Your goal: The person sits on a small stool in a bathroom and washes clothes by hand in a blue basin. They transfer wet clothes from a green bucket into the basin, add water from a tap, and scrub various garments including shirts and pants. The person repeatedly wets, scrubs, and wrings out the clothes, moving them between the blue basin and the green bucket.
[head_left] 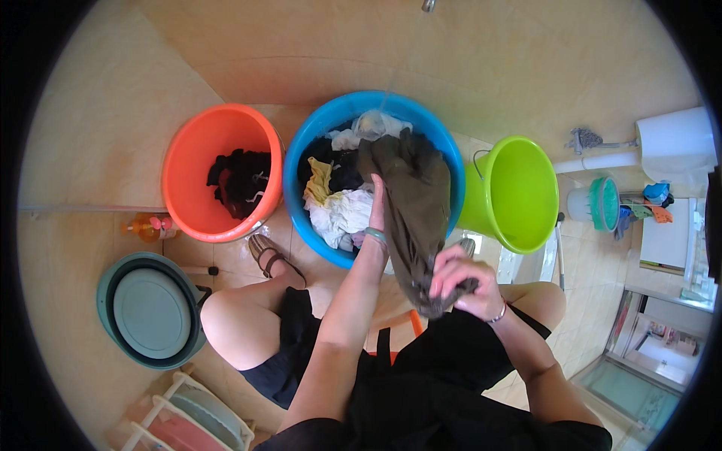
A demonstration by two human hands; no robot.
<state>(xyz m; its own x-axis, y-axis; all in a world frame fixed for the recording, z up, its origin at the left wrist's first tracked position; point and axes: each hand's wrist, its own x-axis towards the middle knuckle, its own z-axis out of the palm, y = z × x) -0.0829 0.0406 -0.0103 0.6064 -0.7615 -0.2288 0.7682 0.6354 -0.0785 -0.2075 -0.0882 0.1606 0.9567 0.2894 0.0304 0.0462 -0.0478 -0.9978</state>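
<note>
A dark brown garment (pixel 410 199) stretches from a blue tub (pixel 297 218) toward my lap, its upper part lying on the other laundry. My right hand (pixel 460 279) is closed round its bunched near end, above my right thigh. My left hand (pixel 377 207) reaches over the tub and touches the garment's left side. One digit points straight up along the cloth; the other fingers are hidden. In the tub lie a white cloth (pixel 342 218), a yellow piece (pixel 319 180) and black clothes. A thin stream of water seems to fall from a tap (pixel 428 6) at its far side.
An orange bucket (pixel 184 180) with dark clothes stands left of the tub, a lime-green bucket (pixel 526 195) right. A folding grey-green basin (pixel 109 301), a bottle of orange liquid (pixel 147 228) and a rack (pixel 162 406) are at left. A tiled wall rises behind the tub.
</note>
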